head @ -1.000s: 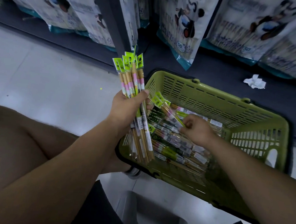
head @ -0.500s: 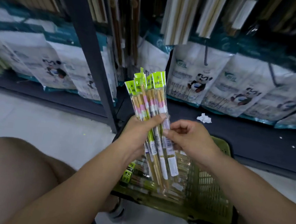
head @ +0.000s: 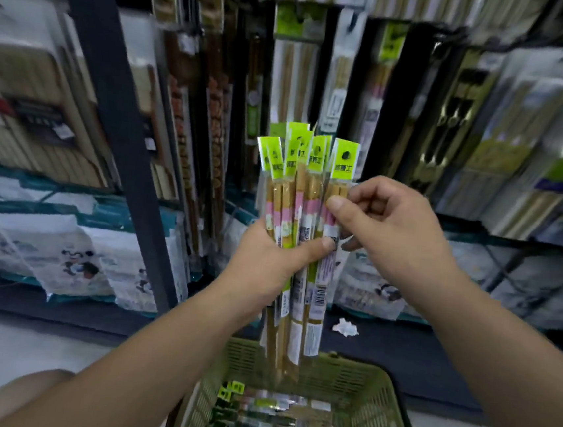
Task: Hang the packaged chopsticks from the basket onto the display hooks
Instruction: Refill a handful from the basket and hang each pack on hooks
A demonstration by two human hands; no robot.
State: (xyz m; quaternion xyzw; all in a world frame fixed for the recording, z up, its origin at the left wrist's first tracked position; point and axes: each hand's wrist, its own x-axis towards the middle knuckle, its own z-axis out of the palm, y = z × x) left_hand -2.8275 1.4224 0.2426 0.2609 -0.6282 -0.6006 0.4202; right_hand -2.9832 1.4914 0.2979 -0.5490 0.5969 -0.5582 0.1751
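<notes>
Holding a bundle (head: 293,214) of chopstick packs upright, the left hand (head: 268,263) grips it near the middle, with the thumb across the front and the fingers curled behind. The green header cards point up. The right hand (head: 392,231) pinches the rightmost pack (head: 344,157) just below its card, thumb in front and fingers behind.

The bundle is in the air in front of the display, and its lower ends hang just over the far rim of the basket (head: 390,392). More packs (head: 253,417) lie flat in the basket, toward its left side. The basket stands on the floor (head: 37,338) near the bottom shelf (head: 414,360). A crumpled paper (head: 345,327) lies near the front edge of this shelf.

Hanging packs (head: 295,77) fill the display behind the hands; the hooks are too blurred to see. A dark post (head: 111,111) stands left of them.
</notes>
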